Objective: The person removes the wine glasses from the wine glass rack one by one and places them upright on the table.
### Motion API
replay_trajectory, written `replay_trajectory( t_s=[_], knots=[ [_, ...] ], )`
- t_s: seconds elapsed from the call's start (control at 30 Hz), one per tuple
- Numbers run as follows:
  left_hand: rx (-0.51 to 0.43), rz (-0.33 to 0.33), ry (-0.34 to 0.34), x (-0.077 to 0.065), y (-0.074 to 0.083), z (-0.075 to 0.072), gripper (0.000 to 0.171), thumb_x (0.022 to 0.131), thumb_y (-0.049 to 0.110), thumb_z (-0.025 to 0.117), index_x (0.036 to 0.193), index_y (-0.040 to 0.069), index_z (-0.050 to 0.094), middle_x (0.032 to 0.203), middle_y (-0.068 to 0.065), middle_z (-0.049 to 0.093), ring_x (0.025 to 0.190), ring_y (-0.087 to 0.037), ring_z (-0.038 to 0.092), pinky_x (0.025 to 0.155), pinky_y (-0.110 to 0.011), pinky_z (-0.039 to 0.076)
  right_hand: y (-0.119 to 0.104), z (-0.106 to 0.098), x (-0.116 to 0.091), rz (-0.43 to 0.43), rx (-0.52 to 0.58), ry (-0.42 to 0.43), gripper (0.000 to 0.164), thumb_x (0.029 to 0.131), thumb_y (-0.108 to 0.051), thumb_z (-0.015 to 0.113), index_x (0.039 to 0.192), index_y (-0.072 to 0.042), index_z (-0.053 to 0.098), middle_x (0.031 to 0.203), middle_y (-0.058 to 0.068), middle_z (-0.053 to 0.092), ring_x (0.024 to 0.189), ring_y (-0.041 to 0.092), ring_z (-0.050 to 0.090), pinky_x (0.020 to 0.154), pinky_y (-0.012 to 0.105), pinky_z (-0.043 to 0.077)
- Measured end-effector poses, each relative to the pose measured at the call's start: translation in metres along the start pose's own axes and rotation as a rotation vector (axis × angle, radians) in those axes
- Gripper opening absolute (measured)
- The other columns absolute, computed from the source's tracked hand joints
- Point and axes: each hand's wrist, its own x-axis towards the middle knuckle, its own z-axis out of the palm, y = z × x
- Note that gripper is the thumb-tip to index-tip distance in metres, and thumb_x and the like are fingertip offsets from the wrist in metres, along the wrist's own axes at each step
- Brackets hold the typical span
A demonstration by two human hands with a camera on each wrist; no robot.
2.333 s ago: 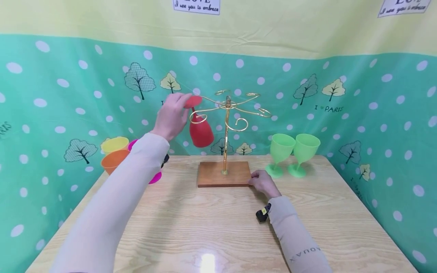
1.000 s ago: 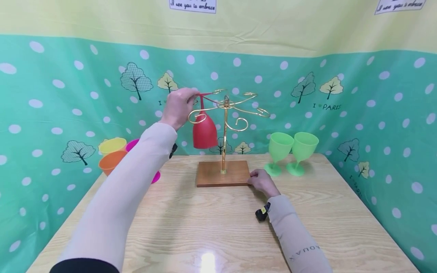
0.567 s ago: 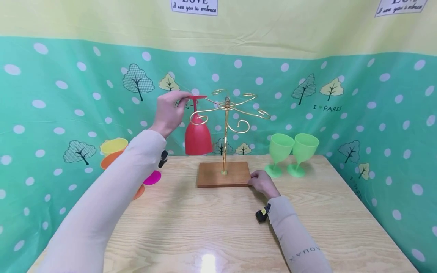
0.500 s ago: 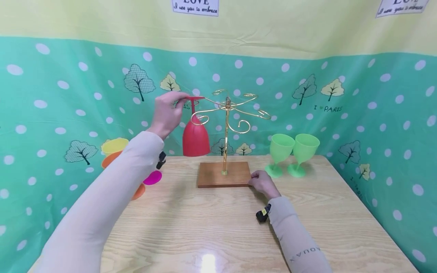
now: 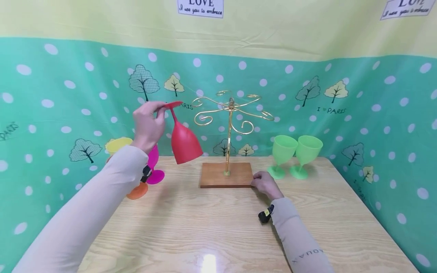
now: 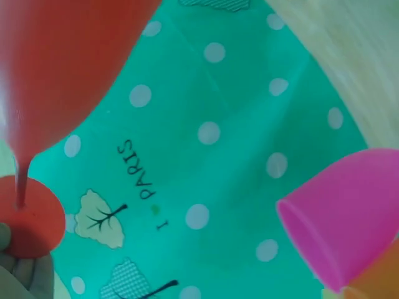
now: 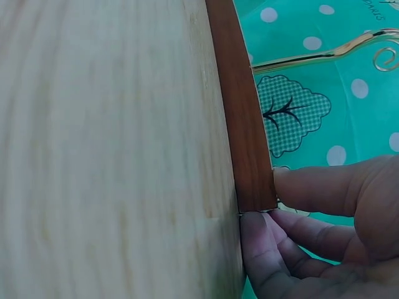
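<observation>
Keep your right hand where it is, nearest you, fingers pressed on the near right corner of the brown wooden base so the gold wire goblet rack cannot tip or turn. Farther out and to the left, your left hand pinches the round foot of the red plastic goblet, which hangs upside down and tilted, bowl swinging down and right of your fingers, clear of the rack's curled left arm. Hold that foot level and move slowly so the bowl settles. The goblet is in the air above the light wooden table, just right of the pink goblet; an orange one seems to stand behind your sleeve
</observation>
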Motion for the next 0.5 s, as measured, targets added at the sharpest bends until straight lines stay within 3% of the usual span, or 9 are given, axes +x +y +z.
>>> replay_trajectory(
  t_s=[0.27, 0.5],
  knots=[
    [0.028, -0.182, -0.078, -0.033, -0.008, -0.004, 0.02, 0.094, 0.009, 0.057, 0.107, 0.001, 0.071, 0.1, -0.015, 0.07, 0.094, -0.027, 0.064, 0.086, -0.042, 0.052, -0.004, -0.008, -0.002, 0.019, 0.102, -0.031, 0.041, 0.094, -0.02, 0.057, 0.128, 0.003, 0.051, 0.114, 0.017, 0.061, 0.099, 0.028, 0.059, 0.085, 0.041, 0.049],
    [0.004, -0.262, -0.134, -0.076, -0.007, 0.004, 0.019, 0.093, 0.008, 0.059, 0.106, 0.001, 0.07, 0.096, -0.014, 0.07, 0.086, -0.026, 0.065, 0.077, -0.041, 0.055, -0.027, -0.009, -0.017, -0.218, 0.126, 0.118, 0.035, 0.096, -0.025, 0.056, 0.122, -0.002, 0.059, 0.113, 0.014, 0.061, 0.102, 0.027, 0.057, 0.085, 0.041, 0.05]
  ],
)
